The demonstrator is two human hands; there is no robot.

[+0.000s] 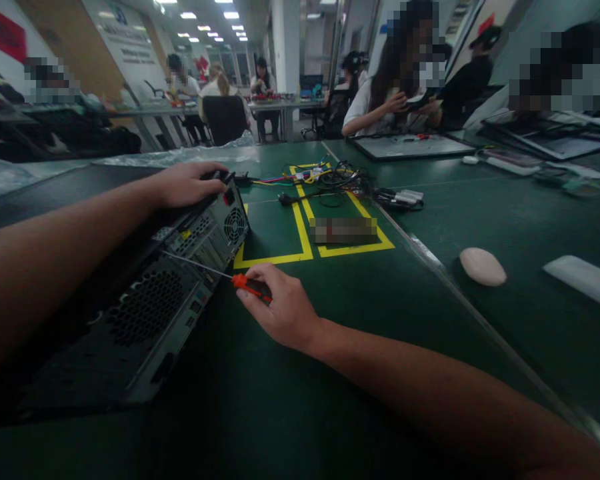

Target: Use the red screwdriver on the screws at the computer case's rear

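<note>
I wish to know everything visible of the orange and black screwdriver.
The orange and black screwdriver has a plastic-looking handle and a thin, metallic-looking shaft. The right hand grips the handle, partly covering it. The shaft points left and slightly upward in the picture, towards the perforated back of the black computer case. Whether the tip touches it, I cannot tell.

Dim foreground, bright ceiling lights (231, 15)

Green tabletop (360, 293) bore a desktop computer tower (147, 303) at left, clear plastic sheeting (230, 150) behind it. Yellow tape outlines (270, 260) marked the middle; a cable tangle (347, 180) lay across their far end. Cream rounded object (483, 267) sat at right.
</note>
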